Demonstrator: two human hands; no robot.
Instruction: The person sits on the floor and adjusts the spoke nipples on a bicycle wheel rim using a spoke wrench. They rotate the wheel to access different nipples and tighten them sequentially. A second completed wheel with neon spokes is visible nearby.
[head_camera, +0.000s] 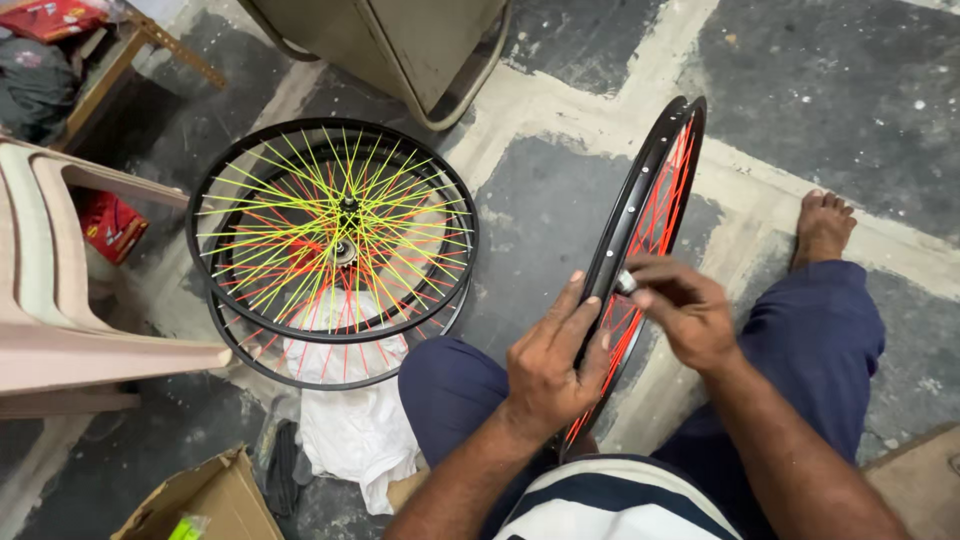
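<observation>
I see both forearms reaching forward from the bottom of the view, over knees in dark blue trousers, with the person seated on the grey and cream patchwork floor (560, 190). My left hand (550, 365) lies flat against the near side of the black bicycle rim with red spokes (650, 195), which stands upright on edge between the knees and leans slightly away; the fingers are stretched out and held together, pressed along the rim rather than wrapped round it, the wrist bent a little upward. My right hand (685, 310) comes in from the other side, knuckles up, with thumb and forefinger pinched together on a small silvery metal piece (626, 283) held right at the rim's edge, touching or nearly touching it; I cannot tell which. The remaining fingers curl loosely underneath. Well apart to the left, a stack of black wheels with yellow and red spokes (335, 240) lies flat on the floor over a crumpled white cloth (350, 430). A beige plastic chair (60, 290) stands at the left edge, and a bare foot (822, 225) rests on the floor beyond the right knee.
</observation>
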